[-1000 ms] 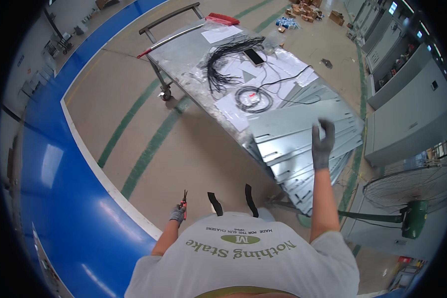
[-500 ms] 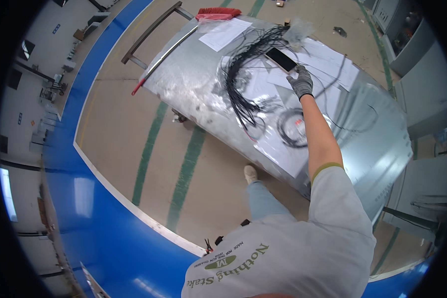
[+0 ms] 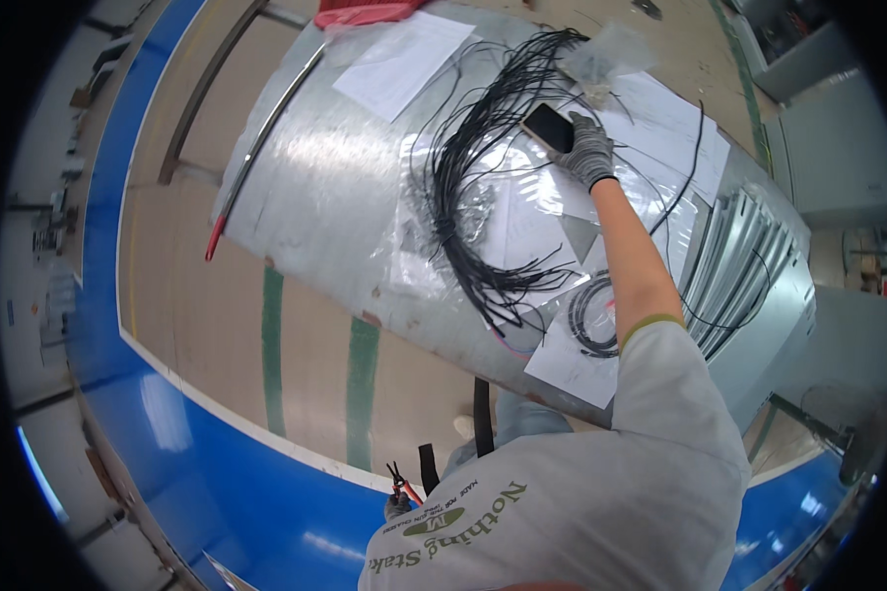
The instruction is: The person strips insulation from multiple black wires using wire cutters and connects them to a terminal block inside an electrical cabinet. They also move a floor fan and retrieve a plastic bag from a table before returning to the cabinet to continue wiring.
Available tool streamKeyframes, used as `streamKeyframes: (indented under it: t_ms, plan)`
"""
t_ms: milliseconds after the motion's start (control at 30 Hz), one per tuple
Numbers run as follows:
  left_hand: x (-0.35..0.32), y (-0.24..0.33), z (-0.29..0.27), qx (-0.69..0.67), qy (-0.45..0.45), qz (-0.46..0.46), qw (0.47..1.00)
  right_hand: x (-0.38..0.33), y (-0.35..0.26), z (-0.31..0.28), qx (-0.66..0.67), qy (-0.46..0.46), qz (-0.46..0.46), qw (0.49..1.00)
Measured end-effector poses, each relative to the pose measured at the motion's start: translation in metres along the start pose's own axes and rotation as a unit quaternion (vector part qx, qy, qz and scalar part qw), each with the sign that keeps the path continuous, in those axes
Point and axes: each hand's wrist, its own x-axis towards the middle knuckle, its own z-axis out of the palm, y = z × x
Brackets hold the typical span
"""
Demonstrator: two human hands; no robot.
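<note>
In a grey knit glove, my right hand [image 3: 588, 153] is closed around one end of a smartphone [image 3: 548, 128], its dark screen facing up over the metal table [image 3: 315, 212]. A large bundle of black cables [image 3: 450, 187] lies just left of the phone. Beneath my right forearm is a coiled black cable [image 3: 579, 320] on paper. Low beside my shirt, my left hand [image 3: 397, 506], also in a grey glove, grips red-handled pliers [image 3: 401, 485] with the jaws pointing up. Most of that hand is hidden behind the shirt.
Paper sheets [image 3: 404, 67] and clear plastic bags [image 3: 611, 54] lie about the table. Metal strips [image 3: 744, 266] are stacked at its right. A red broom head [image 3: 370, 10] and a red-tipped pole [image 3: 256, 148] lie at the left. Black straps [image 3: 482, 419] hang near my waist.
My body has come closer to the table, and more of its right side shows, with the metal strips. The phone stays in my right hand. The left hand with the pliers now shows more.
</note>
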Motion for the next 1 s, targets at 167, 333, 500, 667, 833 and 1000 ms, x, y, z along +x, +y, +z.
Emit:
streamKeyframes:
  t_ms: [167, 333, 500, 667, 833, 1000]
  plan:
    - [0.028, 0.049, -0.019, 0.007, -0.023, 0.043, 0.999, -0.002, -0.005, -0.005, 0.012, -0.008, 0.015, 1.000]
    - [0.037, 0.090, -0.029, -0.073, -0.031, 0.025, 0.997, 0.000, -0.008, -0.002, -0.016, -0.013, 0.019, 1.000]
    - [0.064, 0.095, -0.053, -0.016, -0.065, 0.053, 0.996, -0.012, -0.008, -0.014, 0.020, -0.033, 0.039, 0.999]
    - [0.101, 0.093, -0.074, 0.032, -0.071, 0.074, 0.994, -0.087, -0.021, -0.009, 0.139, 0.098, 0.055, 0.984]
    - [0.146, 0.094, -0.101, 0.043, -0.080, 0.091, 0.992, -0.205, -0.079, 0.012, 0.142, 0.152, 0.024, 0.978]
    - [0.214, 0.089, -0.145, 0.045, -0.103, 0.119, 0.986, -0.266, -0.182, 0.033, 0.238, 0.155, -0.097, 0.954]
